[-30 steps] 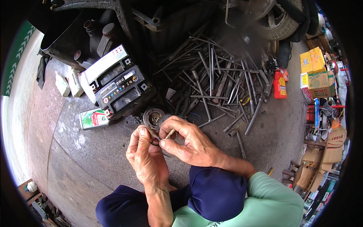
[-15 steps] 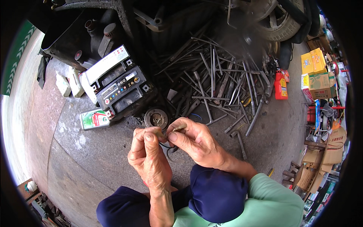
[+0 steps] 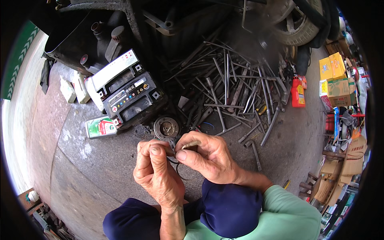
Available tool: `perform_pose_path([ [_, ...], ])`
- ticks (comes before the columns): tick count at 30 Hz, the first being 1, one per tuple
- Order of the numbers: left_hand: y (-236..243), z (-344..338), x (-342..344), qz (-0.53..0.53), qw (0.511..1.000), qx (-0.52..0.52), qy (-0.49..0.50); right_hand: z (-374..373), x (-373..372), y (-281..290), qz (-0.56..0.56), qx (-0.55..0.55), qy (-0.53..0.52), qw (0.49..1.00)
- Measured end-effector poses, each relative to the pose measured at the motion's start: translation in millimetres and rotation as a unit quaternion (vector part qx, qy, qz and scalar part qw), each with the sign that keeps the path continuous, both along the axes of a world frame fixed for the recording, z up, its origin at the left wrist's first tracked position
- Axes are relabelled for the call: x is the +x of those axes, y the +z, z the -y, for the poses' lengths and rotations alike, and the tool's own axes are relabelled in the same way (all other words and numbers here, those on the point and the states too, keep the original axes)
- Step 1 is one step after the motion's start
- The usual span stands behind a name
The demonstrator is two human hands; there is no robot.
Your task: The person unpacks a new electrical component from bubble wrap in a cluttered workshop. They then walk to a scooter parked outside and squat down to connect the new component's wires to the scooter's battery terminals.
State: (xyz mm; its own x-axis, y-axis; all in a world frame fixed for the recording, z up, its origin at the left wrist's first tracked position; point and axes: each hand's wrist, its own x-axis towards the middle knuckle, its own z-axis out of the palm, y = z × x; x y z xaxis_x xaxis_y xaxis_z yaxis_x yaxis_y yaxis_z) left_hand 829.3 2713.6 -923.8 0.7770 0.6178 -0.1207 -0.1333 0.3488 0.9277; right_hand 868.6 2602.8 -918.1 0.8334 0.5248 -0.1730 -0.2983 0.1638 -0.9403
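In front of my knees both hands are raised close together, fingertips nearly meeting. Between thumb and fingers my right hand (image 3: 210, 158) pinches a small flat, brownish-grey piece (image 3: 191, 145); its exact kind does not show. My left hand (image 3: 158, 170) is closed in a pinch, and whatever lies between its fingertips is mostly hidden. A thin black cord or cable (image 3: 178, 173) curves behind and below the fingertips. Just beyond the hands, a round metal dish-like part (image 3: 156, 127) with small bits inside rests on the ground.
Left of the dish stands a black battery (image 3: 132, 94), with a green-and-white container (image 3: 101, 127) beside it. Ahead lies a heap of metal wrenches and rods (image 3: 228, 88). A red bottle (image 3: 297, 93) stands at the right, near a wheel (image 3: 298, 30). Cardboard boxes (image 3: 339, 90) line the far right.
My right fingers have shifted slightly, and the flat piece in them shows more plainly. The left fingertips have moved a little lower. The view has shifted slightly.
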Motion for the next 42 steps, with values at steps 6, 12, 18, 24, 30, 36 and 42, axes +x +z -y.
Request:
perform_pose_path([
  [6,1,10,-4,-0.012,0.992,0.122,-0.034,2,0,4,0.177,-0.06,-0.027,0.982],
  [12,-2,12,-9,0.037,0.995,0.09,-0.035,7,0,4,0.2,-0.052,-0.017,0.978],
  [18,3,11,-8,0.012,0.996,-0.082,-0.031,6,0,2,0.153,-0.03,-0.017,0.988],
  [24,8,12,-1,0.05,0.995,-0.082,-0.021,3,1,4,0.187,-0.056,-0.031,0.98],
  [30,-4,38,7,0.033,0.995,-0.094,0.008,19,-2,-3,0.18,-0.098,-0.057,0.977],
  [36,-12,56,5,0.054,0.99,-0.131,-0.008,35,-2,-14,0.263,-0.113,-0.071,0.955],
  [42,-14,56,12,0.062,0.997,-0.035,-0.021,34,-1,-16,0.233,-0.05,-0.072,0.969],
])
